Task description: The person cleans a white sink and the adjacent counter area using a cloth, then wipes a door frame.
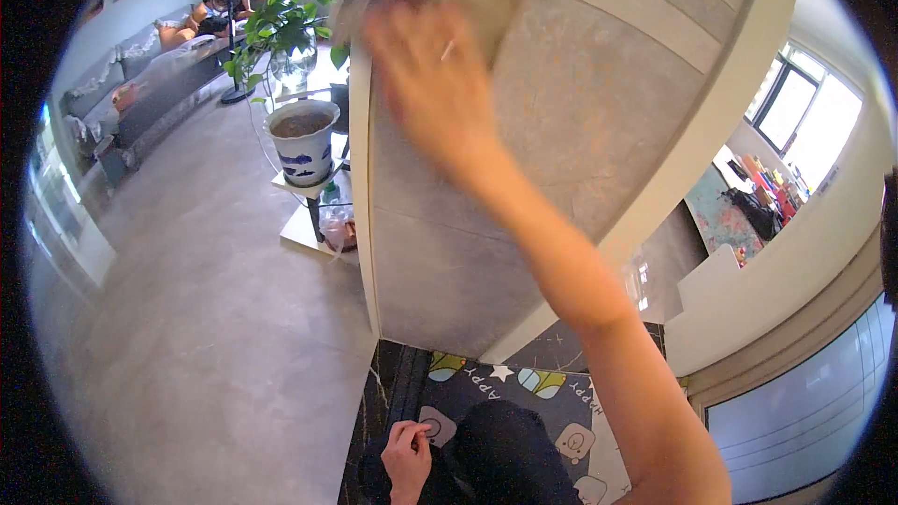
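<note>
My right arm reaches up across the view to a grey marbled wall panel (561, 112) with pale edge strips. At its upper left, my right hand (421, 65), smeared by motion and wearing a ring, presses a brownish-grey cloth (500, 14) against the surface. The cloth's outline is blurred, and part of it lies hidden under the hand. Low in the view, my left hand (409, 456) rests by my dark-clothed knee, its fingers loosely curled in and nothing visible in them.
Left of the panel, a blue-and-white flowerpot (304, 145) and a leafy plant (285, 23) in glass stand on a shelf. Farther back are a black fan (230, 37), a grey sofa (150, 84) and a person (210, 14). Below lies a patterned dark mat (538, 411).
</note>
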Demonstrator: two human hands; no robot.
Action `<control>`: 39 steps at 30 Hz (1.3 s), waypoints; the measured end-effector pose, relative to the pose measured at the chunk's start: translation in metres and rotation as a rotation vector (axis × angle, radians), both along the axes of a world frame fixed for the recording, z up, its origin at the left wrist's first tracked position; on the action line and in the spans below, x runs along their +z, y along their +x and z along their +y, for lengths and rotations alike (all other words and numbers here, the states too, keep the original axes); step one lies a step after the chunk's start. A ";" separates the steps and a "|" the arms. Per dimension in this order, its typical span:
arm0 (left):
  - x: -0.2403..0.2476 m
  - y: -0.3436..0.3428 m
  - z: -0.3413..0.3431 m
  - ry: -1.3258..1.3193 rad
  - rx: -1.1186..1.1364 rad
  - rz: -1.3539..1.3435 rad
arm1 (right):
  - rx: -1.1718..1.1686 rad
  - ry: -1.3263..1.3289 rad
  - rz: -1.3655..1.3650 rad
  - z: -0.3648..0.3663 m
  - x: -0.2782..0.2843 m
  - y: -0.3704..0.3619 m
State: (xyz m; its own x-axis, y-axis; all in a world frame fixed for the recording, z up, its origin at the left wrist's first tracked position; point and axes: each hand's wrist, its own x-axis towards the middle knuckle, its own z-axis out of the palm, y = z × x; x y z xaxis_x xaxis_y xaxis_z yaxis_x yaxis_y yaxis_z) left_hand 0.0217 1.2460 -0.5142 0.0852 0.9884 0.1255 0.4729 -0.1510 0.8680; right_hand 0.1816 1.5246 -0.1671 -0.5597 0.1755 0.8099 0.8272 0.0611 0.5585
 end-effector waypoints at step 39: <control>0.013 -0.003 0.001 0.021 0.044 0.187 | -0.403 -0.720 1.397 -0.192 -0.483 0.123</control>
State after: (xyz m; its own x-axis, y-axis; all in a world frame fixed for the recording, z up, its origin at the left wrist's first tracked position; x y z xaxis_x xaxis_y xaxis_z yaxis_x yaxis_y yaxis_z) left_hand 0.0188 1.2468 -0.5008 0.0662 0.9890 0.1325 0.6322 -0.1444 0.7612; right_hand 0.3050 1.3324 -0.6496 0.6766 0.6681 0.3097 0.6639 -0.3714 -0.6491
